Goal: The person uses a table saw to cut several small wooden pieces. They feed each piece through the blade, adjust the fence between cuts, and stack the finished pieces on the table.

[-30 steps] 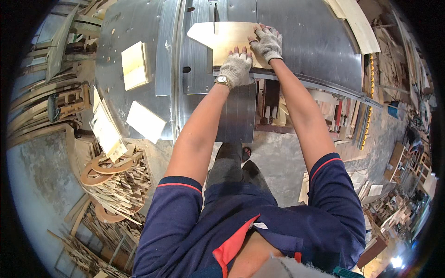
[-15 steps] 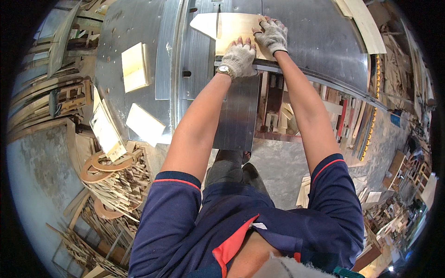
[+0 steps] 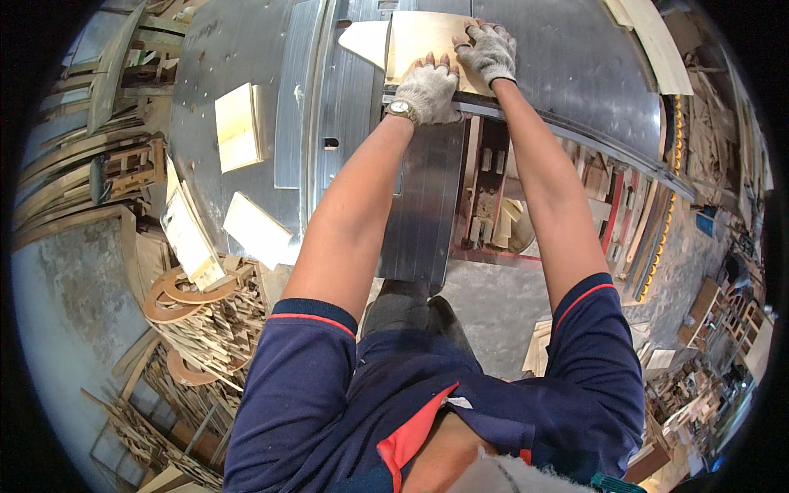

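Wooden panel [image 3: 423,41] on metal counter [image 3: 567,82]. Left hand [image 3: 430,92] over panel's near edge, right hand [image 3: 490,54] over panel's right edge; both grips released, fingers spread on top. Pale offcut [image 3: 364,39] just left of panel.

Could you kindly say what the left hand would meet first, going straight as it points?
The left hand would likely first slide over the board ahead; the right hand lies near that line, though depth is unclear.

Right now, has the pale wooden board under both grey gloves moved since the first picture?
Yes: the pale wooden board has moved forward, up the picture, judged against the cream rectangular board stack at left.
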The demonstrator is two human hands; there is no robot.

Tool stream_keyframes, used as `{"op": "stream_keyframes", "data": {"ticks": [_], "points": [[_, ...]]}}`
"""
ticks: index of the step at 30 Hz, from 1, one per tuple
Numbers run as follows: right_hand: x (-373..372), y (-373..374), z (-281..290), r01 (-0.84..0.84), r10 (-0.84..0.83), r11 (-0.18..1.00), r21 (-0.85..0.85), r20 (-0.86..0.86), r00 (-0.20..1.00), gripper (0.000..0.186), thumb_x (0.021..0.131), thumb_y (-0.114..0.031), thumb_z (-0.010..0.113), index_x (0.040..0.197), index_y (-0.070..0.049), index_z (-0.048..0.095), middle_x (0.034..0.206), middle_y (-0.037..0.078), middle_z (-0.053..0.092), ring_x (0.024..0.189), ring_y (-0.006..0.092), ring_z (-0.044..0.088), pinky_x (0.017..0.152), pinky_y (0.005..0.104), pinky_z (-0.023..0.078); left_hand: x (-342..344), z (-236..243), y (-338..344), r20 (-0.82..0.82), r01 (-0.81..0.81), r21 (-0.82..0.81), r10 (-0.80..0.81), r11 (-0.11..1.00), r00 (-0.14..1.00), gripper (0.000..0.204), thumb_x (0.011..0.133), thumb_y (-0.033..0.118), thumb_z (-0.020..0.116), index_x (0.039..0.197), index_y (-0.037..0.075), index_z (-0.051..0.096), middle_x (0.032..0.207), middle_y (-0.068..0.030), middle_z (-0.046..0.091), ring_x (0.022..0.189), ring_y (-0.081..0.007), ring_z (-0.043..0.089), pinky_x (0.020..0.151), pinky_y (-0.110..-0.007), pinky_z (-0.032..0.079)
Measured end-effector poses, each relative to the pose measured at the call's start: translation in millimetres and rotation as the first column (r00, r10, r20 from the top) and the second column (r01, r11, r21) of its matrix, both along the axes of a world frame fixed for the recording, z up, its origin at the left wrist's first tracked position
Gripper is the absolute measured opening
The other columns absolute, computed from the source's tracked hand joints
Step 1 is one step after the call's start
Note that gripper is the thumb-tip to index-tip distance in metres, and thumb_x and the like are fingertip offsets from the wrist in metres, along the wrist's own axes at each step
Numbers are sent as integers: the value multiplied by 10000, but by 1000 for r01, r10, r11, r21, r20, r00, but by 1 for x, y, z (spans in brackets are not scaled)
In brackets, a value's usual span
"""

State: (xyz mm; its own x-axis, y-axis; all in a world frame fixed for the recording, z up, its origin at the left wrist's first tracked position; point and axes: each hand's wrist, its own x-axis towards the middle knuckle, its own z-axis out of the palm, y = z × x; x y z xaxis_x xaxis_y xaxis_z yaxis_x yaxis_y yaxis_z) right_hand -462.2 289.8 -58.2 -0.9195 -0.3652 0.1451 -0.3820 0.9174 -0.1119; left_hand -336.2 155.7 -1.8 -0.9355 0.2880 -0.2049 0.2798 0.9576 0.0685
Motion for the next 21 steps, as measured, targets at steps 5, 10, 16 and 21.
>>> {"op": "stream_keyframes", "data": {"ticks": [5, 10, 16, 21], "points": [[-20, -5, -3, 7, -9, 999, -42, -46, 999, 585, 921, -584, 558, 1407, -258, 578, 1531, 23, 480, 1403, 273, 416, 1177, 475, 271, -23, -7, -3, -46, -5, -63, 2, 998, 999, 980, 755, 682, 733, 1455, 47, 475, 1564, -206, 381, 1445, -410, 367, 1191, -475, 315], [-44, -5, -5, 12, -12, 1000, -23, -22, 1000, 577, 920, -589, 555, 1396, -264, 591, 1524, 22, 489, 1390, 265, 428, 1186, 477, 263, -40, -10, -5, -76, -28, -8, 27, 1000, 997, 999, 743, 683, 742, 1460, 44, 468, 1562, -213, 384, 1446, -411, 364, 1190, -476, 318], [-38, -3, -3, 21, -21, 1000, -10, -4, 1000, 567, 907, -580, 575, 1381, -271, 610, 1509, 21, 507, 1357, 264, 455, 1135, 486, 310, -31, -12, 10, -32, -131, 62, 133, 989, 991, 1069, 704, 684, 764, 1467, 10, 439, 1530, -273, 400, 1422, -455, 383, 1167, -510, 341], [0, 3, 6, 15, -12, 999, -43, 54, 998, 582, 906, -559, 570, 1372, -214, 621, 1515, 52, 497, 1356, 284, 453, 1119, 475, 318, 4, -9, 13, -23, -125, 120, 129, 985, 991, 1053, 705, 668, 771, 1444, -12, 455, 1514, -280, 417, 1406, -472, 397, 1161, -533, 341]]}}
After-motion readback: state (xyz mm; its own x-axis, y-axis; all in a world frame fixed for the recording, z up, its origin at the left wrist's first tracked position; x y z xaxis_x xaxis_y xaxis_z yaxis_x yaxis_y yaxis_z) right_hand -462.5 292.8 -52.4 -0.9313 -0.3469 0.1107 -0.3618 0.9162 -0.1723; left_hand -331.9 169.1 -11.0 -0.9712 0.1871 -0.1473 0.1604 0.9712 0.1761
